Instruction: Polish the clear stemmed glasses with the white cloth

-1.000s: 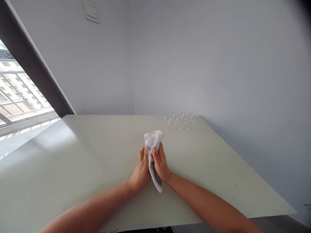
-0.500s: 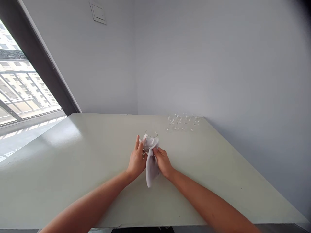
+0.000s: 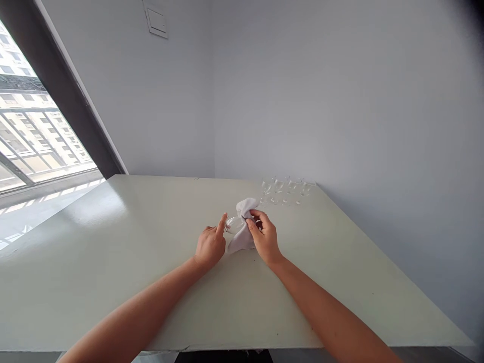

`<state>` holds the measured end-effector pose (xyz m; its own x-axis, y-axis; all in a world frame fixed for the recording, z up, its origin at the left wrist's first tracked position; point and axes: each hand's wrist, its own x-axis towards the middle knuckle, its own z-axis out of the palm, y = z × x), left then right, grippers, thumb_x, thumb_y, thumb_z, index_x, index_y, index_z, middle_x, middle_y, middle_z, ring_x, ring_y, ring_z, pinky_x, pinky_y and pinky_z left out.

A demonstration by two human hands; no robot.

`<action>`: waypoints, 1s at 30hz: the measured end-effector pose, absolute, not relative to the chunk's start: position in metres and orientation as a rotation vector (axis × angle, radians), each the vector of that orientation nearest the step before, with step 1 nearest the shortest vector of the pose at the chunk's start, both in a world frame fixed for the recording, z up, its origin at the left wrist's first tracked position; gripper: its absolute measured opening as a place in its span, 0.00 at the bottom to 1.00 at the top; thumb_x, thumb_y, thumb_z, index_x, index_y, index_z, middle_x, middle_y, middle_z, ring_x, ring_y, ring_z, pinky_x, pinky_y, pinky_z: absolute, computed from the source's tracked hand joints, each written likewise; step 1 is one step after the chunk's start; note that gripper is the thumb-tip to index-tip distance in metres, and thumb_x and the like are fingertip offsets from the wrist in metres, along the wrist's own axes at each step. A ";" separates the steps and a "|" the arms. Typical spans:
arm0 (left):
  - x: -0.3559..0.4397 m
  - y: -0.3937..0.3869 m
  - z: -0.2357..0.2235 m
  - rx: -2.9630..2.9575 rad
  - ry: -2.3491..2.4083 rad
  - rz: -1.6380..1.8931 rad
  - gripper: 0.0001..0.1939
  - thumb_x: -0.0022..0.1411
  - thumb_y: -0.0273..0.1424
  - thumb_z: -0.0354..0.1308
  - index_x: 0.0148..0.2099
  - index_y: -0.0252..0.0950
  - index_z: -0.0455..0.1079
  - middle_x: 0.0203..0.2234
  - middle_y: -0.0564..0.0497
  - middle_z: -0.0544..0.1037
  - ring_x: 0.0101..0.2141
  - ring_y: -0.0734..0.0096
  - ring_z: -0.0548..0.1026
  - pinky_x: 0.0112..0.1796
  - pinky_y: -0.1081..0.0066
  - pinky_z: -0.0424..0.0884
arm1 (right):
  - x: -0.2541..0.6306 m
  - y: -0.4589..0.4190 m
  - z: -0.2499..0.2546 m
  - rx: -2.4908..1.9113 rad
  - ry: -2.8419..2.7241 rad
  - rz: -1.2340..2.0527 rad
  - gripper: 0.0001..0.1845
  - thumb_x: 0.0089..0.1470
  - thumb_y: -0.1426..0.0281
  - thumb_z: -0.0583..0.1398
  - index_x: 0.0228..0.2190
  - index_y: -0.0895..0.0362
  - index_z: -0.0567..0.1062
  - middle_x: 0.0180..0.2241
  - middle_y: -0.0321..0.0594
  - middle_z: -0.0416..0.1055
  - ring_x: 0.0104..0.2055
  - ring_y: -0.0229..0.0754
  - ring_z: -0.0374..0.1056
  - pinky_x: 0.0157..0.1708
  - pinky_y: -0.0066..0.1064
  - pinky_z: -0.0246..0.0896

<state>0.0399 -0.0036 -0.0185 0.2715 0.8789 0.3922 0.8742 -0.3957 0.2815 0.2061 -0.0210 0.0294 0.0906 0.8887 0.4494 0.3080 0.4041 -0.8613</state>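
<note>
Wall: smooth, matt grey, filling the view behind the table; a square switch plate (image 3: 156, 21) is high up on it.
Table: a broad, pale, glossy top (image 3: 124, 242); my forearms cover part of its near side.
Window: on the left (image 3: 38, 126), dark-framed, cut off by the view's edge.
Stemmed glasses: clear and thin, grouped at the far right corner (image 3: 291, 187); they overlap, so I can't count them surely.
My right hand: thumb and fingers pinching the cloth (image 3: 265, 237).
My left hand: index finger stretched out, the others curled in at the glass's end (image 3: 210, 246); their exact hold is hidden.
Cloth: soft, whitish, bunched, one corner drooping (image 3: 242, 239).
Glass: clear, rounded, tipped sideways between my hands (image 3: 234, 225), its right end under the cloth.
</note>
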 end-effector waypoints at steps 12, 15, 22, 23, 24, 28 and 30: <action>0.038 0.000 -0.016 2.572 1.739 0.638 0.28 0.60 0.29 0.45 0.61 0.30 0.43 0.27 0.49 0.77 0.29 0.67 0.73 0.36 0.68 0.61 | 0.221 -0.012 0.038 -1.039 -1.727 0.946 0.14 0.49 0.60 0.56 0.32 0.55 0.76 0.32 0.36 0.67 0.30 0.36 0.61 0.27 0.26 0.55; 0.035 0.002 -0.017 2.605 1.693 0.683 0.26 0.60 0.27 0.45 0.60 0.31 0.44 0.31 0.48 0.77 0.31 0.68 0.73 0.37 0.69 0.61 | 0.223 -0.011 0.037 -0.994 -1.759 1.042 0.13 0.49 0.61 0.57 0.30 0.56 0.76 0.33 0.36 0.67 0.31 0.36 0.62 0.28 0.26 0.57; 0.030 0.005 -0.015 2.811 1.619 0.743 0.24 0.61 0.24 0.43 0.59 0.32 0.48 0.26 0.49 0.75 0.29 0.68 0.72 0.35 0.68 0.59 | 0.226 -0.013 0.034 -0.863 -1.558 1.714 0.25 0.45 0.60 0.60 0.46 0.57 0.68 0.30 0.38 0.71 0.29 0.41 0.69 0.26 0.34 0.65; 0.029 0.005 -0.015 2.859 1.596 0.725 0.24 0.61 0.23 0.43 0.59 0.32 0.49 0.25 0.50 0.74 0.29 0.68 0.72 0.35 0.68 0.59 | 0.225 -0.013 0.032 -0.838 -1.555 1.783 0.27 0.44 0.60 0.60 0.46 0.57 0.67 0.29 0.38 0.72 0.29 0.42 0.69 0.25 0.34 0.66; 0.029 0.005 -0.014 2.905 1.572 0.702 0.23 0.61 0.23 0.42 0.59 0.32 0.50 0.24 0.50 0.73 0.28 0.68 0.71 0.34 0.68 0.58 | 0.224 -0.013 0.030 -0.833 -1.558 1.826 0.27 0.44 0.60 0.61 0.46 0.57 0.67 0.28 0.38 0.72 0.28 0.42 0.70 0.24 0.34 0.66; 0.025 0.006 -0.007 3.025 1.536 0.748 0.22 0.60 0.22 0.43 0.57 0.34 0.53 0.26 0.49 0.73 0.29 0.68 0.70 0.34 0.66 0.58 | 0.216 -0.009 0.016 -0.896 -1.463 1.816 0.23 0.42 0.61 0.63 0.40 0.59 0.71 0.25 0.39 0.73 0.24 0.41 0.70 0.22 0.31 0.66; 0.023 0.007 -0.002 3.033 1.535 0.828 0.19 0.60 0.23 0.45 0.54 0.36 0.58 0.27 0.48 0.73 0.32 0.67 0.69 0.38 0.64 0.58 | 0.214 -0.006 0.010 -0.892 -1.347 1.808 0.22 0.43 0.60 0.62 0.38 0.60 0.71 0.24 0.40 0.73 0.23 0.41 0.70 0.21 0.31 0.66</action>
<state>0.0231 0.0073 -0.0015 0.5186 0.6539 0.5509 0.8194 -0.5641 -0.1018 0.2138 -0.0062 0.0102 -0.5162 0.8485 -0.1161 -0.1312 -0.2124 -0.9683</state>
